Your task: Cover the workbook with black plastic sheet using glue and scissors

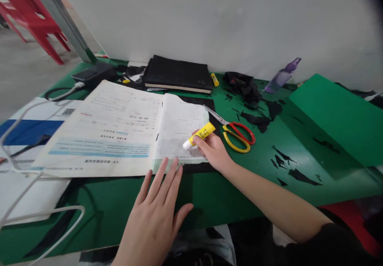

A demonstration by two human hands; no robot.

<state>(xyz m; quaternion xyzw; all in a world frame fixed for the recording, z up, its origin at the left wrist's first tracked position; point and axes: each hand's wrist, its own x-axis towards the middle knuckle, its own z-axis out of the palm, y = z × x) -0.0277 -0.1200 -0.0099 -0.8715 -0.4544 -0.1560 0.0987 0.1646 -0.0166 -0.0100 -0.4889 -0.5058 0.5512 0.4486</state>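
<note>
An open workbook (pixel 119 130) lies on the green table (pixel 245 186). My right hand (pixel 214 151) is closed on a yellow glue stick (pixel 200 135), whose white tip rests on the book's right-hand page near its lower edge. My left hand (pixel 158 210) lies flat with fingers stretched out, its fingertips touching the bottom edge of that page. Red and yellow scissors (pixel 236 133) lie just right of the book, close to my right hand.
A black notebook (pixel 178 75), a second yellow glue stick (pixel 214 79), black cloth scraps (pixel 254 98) and a purple spray bottle (pixel 283 75) sit near the white wall. A green sheet (pixel 341 118) lies at right. White cables (pixel 36 214) and a power adapter (pixel 89 74) lie at left.
</note>
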